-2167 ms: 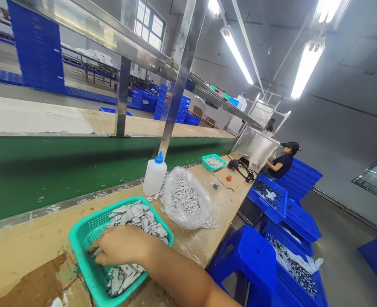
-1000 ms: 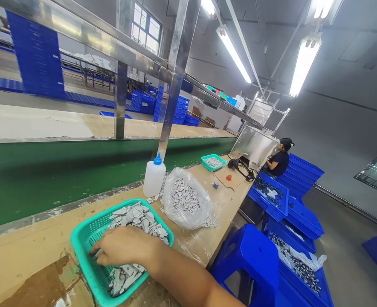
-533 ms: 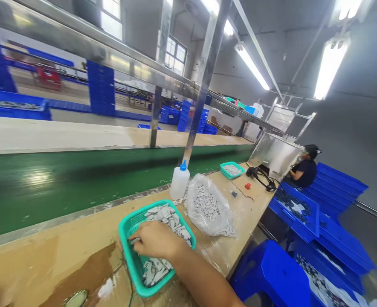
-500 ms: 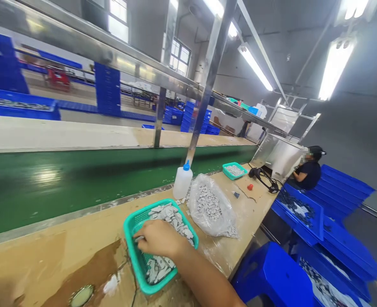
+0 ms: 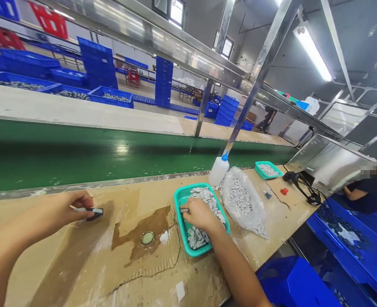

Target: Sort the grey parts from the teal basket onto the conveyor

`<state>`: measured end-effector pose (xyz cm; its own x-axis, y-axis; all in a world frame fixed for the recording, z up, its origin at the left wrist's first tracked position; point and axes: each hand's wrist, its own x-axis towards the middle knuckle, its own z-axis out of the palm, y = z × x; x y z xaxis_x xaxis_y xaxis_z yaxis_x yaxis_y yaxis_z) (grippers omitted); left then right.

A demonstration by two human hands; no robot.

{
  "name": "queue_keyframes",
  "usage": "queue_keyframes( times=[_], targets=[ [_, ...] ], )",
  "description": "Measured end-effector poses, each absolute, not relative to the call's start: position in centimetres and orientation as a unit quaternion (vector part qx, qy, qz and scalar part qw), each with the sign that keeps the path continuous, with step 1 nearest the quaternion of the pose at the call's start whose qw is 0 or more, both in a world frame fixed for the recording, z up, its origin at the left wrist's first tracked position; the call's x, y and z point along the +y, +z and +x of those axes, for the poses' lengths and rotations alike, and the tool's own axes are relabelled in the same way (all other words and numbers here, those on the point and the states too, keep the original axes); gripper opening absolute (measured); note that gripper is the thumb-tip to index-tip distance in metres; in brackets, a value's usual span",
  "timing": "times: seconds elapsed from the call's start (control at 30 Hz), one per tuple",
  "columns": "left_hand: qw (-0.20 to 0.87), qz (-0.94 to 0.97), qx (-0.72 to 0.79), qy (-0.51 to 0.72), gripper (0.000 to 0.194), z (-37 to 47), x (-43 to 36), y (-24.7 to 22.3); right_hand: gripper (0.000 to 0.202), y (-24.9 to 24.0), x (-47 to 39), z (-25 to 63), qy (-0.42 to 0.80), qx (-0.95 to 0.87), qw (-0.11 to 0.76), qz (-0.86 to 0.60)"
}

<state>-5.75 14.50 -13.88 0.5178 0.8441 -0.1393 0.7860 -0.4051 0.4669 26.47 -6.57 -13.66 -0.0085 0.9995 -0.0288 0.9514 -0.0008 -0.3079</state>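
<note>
Reaching into the teal basket [image 5: 179, 197], the right hand [image 5: 198, 214] lies palm-down on the heap of small grey-white parts [image 5: 207, 200] inside it, fingers curled toward the basket's left wall; whether they pinch a part is hidden under the hand, so its grip cannot be told. Well to the left of the basket, the left hand [image 5: 67, 208] hovers just over the cardboard-covered bench [image 5: 47, 264], thumb and forefinger closed on a small dark-and-light part [image 5: 91, 211] that pokes out toward the basket.

Between that held part and the basket, a dark stain spreads on the cardboard, with a small round greenish disc [image 5: 148, 238] lying in it; nothing taller stands between the two hands. Just right of the basket, a clear plastic bag [image 5: 243, 202] of the same grey-white parts slumps on the bench, close to the basket's far corner. Behind the basket, a white squeeze bottle with a blue cap [image 5: 218, 169] stands upright at the edge of the green conveyor belt [image 5: 79, 153], beside a slanting steel post. Farther right of the basket sit a second, smaller teal basket [image 5: 268, 169], a small red item [image 5: 283, 191] and a black tool with its cord [image 5: 300, 183]. A co-worker in dark clothing [image 5: 367, 194] sits beyond these, next to blue crates [image 5: 351, 230].
</note>
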Motion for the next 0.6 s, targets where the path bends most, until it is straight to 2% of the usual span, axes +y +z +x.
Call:
queue_keyframes(
  times=[0.1,0.27,0.43,0.6],
  targets=[
    [0.275,0.806,0.522,0.040,0.033,-5.4,14.9,-15.5,0.028,-13.5,-6.7,26.4,0.128,-0.695,0.100,-0.700],
    [0.292,0.768,0.570,0.011,0.036,-4.7,14.9,-16.9,0.030,-13.2,-6.8,26.2,0.142,-0.687,0.106,-0.705],
    [0.215,0.788,0.574,-0.062,0.017,-3.5,12.3,-13.5,0.030,-13.1,-7.0,26.1,0.153,-0.683,0.113,-0.705],
    [0.221,0.802,0.555,-0.010,0.011,-3.1,10.6,-10.8,0.029,-13.1,-7.1,26.0,0.158,-0.683,0.123,-0.702]
  ],
)
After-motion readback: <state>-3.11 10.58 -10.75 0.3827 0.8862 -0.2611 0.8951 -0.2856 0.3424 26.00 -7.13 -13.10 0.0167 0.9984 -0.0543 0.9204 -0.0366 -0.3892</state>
